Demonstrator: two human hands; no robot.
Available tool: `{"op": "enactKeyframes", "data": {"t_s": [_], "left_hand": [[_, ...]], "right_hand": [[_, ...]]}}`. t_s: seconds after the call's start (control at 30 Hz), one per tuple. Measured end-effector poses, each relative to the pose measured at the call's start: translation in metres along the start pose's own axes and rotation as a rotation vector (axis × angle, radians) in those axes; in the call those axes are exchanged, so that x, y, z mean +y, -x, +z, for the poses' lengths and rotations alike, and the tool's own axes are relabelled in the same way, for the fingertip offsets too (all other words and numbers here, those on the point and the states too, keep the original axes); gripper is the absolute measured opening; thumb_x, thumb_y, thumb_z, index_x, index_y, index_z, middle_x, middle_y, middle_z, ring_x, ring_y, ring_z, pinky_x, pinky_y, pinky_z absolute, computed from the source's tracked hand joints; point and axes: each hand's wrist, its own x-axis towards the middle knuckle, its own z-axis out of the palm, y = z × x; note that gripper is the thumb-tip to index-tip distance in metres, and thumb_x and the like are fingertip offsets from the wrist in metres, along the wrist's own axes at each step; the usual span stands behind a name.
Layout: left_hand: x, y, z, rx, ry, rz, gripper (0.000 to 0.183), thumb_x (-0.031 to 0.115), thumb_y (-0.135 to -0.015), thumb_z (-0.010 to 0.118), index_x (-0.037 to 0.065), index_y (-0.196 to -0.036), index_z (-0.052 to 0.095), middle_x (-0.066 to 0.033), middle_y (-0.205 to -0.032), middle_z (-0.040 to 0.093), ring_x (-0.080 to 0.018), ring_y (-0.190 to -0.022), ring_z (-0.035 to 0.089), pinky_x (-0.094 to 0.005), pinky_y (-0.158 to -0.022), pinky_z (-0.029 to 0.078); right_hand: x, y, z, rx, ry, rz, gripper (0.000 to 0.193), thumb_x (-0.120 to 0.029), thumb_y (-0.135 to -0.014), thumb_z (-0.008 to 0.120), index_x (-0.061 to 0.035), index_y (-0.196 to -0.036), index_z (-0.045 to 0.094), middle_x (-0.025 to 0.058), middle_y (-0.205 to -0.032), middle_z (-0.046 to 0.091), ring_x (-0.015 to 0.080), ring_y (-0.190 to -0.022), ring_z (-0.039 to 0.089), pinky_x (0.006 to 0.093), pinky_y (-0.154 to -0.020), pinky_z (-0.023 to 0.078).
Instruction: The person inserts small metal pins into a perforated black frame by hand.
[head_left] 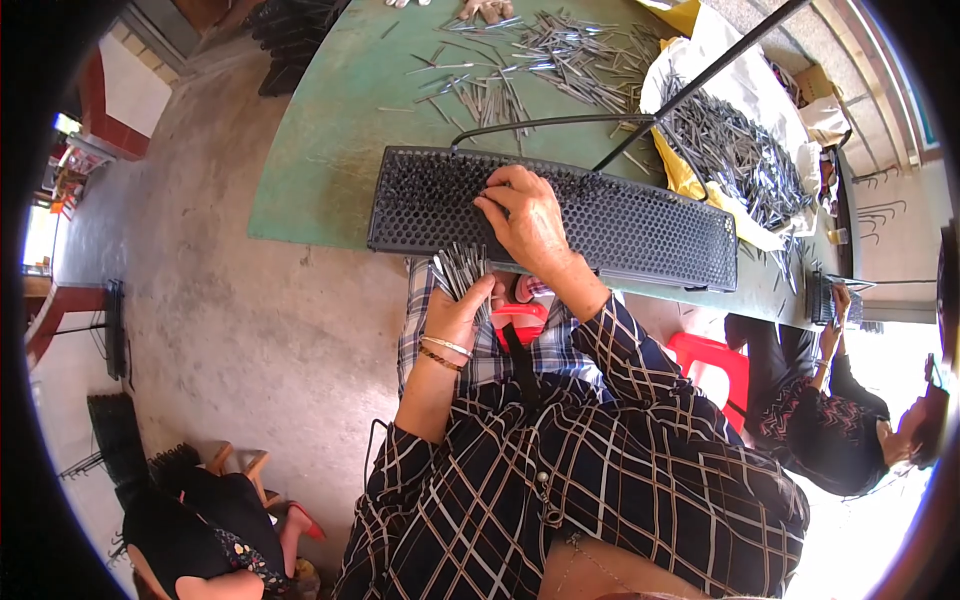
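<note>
In the head view: gripping a bunch of rods [462, 270] in the left hand [452, 318], with fingers curled round, just beside the near edge of the tray [640, 237] on the table [318, 190]. Holding the right hand [532, 225] low over the tray's left half, with fingertips drawn together, on what, cannot tell! Could spill rods onto the floor [280, 330] through slackening that left grip; could nudge the tray askew by pressing too hard.

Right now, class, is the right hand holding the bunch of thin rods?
No: the left hand holds the rods, while the right hand is at the black perforated rack.
</note>
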Motion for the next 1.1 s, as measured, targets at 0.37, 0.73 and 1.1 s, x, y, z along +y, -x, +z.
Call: {"op": "enactKeyframes", "data": {"t_s": [0.37, 0.73, 1.1], "left_hand": [[0.007, 0.0, -0.002, 0.018, 0.151, -0.119, 0.014, 0.009, -0.085, 0.063, 0.009, -0.099, 0.059, -0.0022, -0.086, 0.063, -0.0144, -0.078, 0.063, -0.0299, -0.065, 0.055], [0.006, -0.003, -0.012, -0.032, 0.113, -0.031, 0.015, 0.011, -0.086, 0.063, 0.005, -0.099, 0.06, -0.0039, -0.087, 0.064, -0.0128, -0.074, 0.062, -0.0245, -0.06, 0.052], [0.014, 0.006, -0.012, -0.054, 0.0, 0.027, 0.016, 0.009, -0.085, 0.064, 0.002, -0.099, 0.06, -0.0045, -0.083, 0.065, -0.0119, -0.068, 0.061, -0.0245, -0.056, 0.047]], "right_hand": [[0.002, 0.0, 0.0, 0.019, 0.017, 0.034, 0.013, -0.011, -0.072, 0.071, 0.0, -0.078, 0.067, 0.0105, -0.087, 0.06, 0.03, -0.078, 0.059, 0.0382, -0.071, 0.048], [-0.018, 0.007, -0.02, -0.384, -0.395, 0.231, 0.021, -0.016, -0.078, 0.07, 0.0037, -0.083, 0.068, 0.0093, -0.078, 0.064, 0.017, -0.063, 0.059, 0.0276, -0.058, 0.047], [-0.028, 0.0, -0.026, -0.639, -0.662, 0.637, 0.021, -0.017, -0.079, 0.07, 0.0031, -0.086, 0.07, 0.0074, -0.073, 0.068, 0.0087, -0.06, 0.058, 0.0244, -0.054, 0.047]]}}
